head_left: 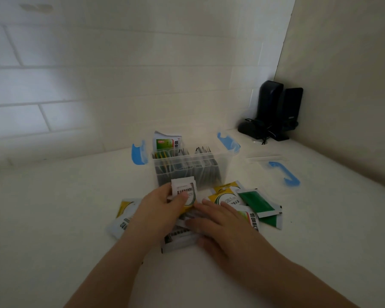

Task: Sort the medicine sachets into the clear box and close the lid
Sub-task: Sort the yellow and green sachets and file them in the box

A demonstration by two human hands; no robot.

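Observation:
A clear box (pixel 226 165) with blue side clasps stands open on the white surface, with several sachets upright in its compartments and a green-and-white sachet (pixel 167 142) sticking up at its back left. My left hand (pixel 162 210) grips a small stack of white and yellow sachets (pixel 185 190) just in front of the box. My right hand (pixel 220 225) lies flat, fingers straight, on a loose pile of sachets. More yellow sachets (pixel 226 194) and green sachets (pixel 259 203) lie to the right, and one yellow-white sachet (pixel 122 218) lies to the left.
The clear lid with a blue handle (pixel 283 173) lies on the surface right of the box. Two black speakers (pixel 276 110) with cables stand in the back right corner. Tiled walls close in behind and to the right.

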